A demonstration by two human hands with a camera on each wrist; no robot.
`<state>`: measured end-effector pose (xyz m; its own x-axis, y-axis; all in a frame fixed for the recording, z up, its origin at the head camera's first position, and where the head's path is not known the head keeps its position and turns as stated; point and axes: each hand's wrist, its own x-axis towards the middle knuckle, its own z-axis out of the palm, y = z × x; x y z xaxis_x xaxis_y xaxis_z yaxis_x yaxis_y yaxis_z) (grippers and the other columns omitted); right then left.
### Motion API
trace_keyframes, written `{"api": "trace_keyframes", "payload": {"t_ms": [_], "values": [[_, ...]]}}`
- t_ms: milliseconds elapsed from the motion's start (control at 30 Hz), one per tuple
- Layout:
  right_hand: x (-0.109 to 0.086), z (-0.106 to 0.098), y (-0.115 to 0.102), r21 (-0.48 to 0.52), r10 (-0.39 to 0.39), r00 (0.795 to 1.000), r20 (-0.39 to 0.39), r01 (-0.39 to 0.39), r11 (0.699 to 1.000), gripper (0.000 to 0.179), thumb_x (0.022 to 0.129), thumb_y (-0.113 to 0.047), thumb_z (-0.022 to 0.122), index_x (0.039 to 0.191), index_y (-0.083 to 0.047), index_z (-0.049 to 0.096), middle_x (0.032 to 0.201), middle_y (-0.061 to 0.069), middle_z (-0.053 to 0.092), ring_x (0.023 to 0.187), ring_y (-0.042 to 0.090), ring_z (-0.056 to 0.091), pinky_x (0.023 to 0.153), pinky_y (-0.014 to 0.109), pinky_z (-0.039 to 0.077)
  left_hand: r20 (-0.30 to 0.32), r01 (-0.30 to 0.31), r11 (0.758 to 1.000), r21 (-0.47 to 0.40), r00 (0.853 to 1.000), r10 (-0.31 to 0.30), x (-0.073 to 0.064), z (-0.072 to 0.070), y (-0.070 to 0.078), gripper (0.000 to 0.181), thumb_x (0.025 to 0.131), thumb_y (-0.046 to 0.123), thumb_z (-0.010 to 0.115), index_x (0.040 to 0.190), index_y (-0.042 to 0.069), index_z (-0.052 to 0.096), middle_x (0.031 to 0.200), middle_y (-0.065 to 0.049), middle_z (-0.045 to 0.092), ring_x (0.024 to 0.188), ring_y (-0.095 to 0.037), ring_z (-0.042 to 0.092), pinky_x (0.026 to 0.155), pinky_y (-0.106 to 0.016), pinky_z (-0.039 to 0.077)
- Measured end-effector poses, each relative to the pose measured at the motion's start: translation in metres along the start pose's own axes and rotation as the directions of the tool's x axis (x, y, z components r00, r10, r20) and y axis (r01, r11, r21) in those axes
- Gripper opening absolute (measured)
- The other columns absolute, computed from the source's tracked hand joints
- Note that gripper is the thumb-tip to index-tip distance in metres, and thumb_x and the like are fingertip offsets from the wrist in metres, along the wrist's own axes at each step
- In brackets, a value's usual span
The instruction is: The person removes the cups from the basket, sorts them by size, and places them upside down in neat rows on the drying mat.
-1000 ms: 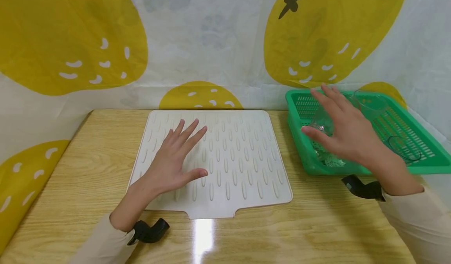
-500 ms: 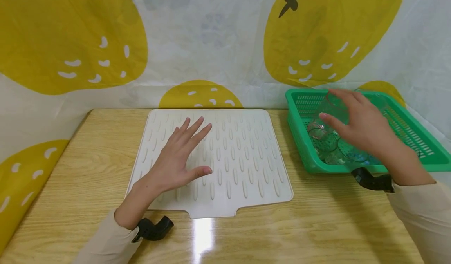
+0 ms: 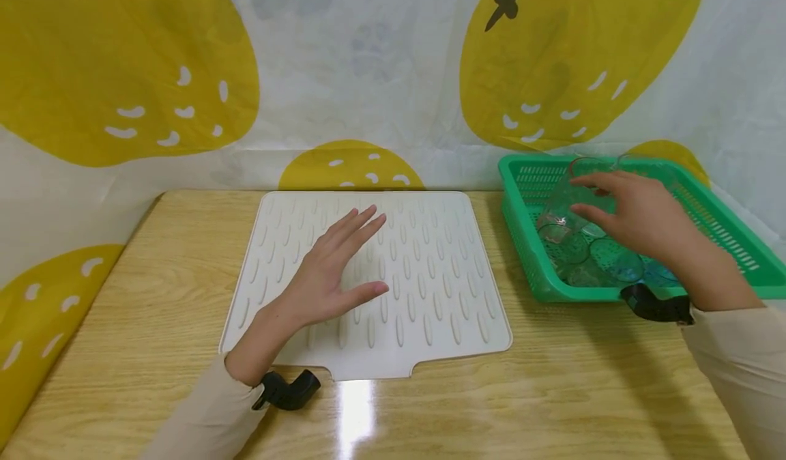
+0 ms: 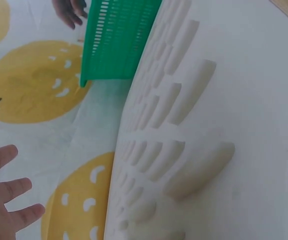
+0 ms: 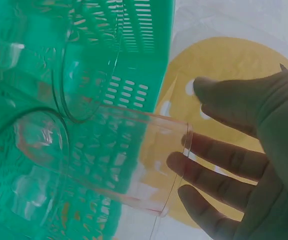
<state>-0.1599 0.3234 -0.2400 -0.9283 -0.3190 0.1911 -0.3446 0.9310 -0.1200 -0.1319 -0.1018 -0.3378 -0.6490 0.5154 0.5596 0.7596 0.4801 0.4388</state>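
Note:
My right hand [image 3: 647,214] is over the green plastic basket [image 3: 520,259], fingers bent and thumb apart. In the right wrist view its fingertips are right at the rim of a clear, pink-tinted drinking glass [image 5: 128,167], which leans in the basket; the thumb stands away from the glass. Other clear glasses [image 5: 86,70] lie close beside it. My left hand [image 3: 322,279] hovers over a white ridged mat [image 3: 430,289], fingers spread and holding nothing. The left wrist view shows its fingers [image 4: 6,160] beside the mat.
A wooden table [image 3: 159,296] carries the mat and, at the right, the basket with several glasses, some bluish. Behind stands a white cloth backdrop [image 3: 362,71] printed with yellow shapes. Each wrist wears a black camera mount [image 3: 285,390].
My right hand has moved right and lower over the basket, its fingers bending toward the pink-tinted glass. My left hand has drifted slightly right above the mat.

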Motion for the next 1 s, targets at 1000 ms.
{"api": "trace_keyframes", "payload": {"t_ms": [1000], "values": [[0.028, 0.007, 0.018, -0.028, -0.017, 0.997, 0.08, 0.019, 0.999, 0.028, 0.09, 0.001, 0.061, 0.116, -0.006, 0.066, 0.096, 0.015, 0.068, 0.08, 0.033, 0.063, 0.056, 0.043, 0.048, 0.065, -0.025, 0.999, -0.021, 0.998, 0.027, 0.02, 0.015, 0.008, 0.074, 0.092, 0.066, 0.038, 0.148, 0.018, 0.037, 0.151, -0.004, 0.035, 0.136, -0.027, 0.033, 0.104, -0.052, 0.034]]}}
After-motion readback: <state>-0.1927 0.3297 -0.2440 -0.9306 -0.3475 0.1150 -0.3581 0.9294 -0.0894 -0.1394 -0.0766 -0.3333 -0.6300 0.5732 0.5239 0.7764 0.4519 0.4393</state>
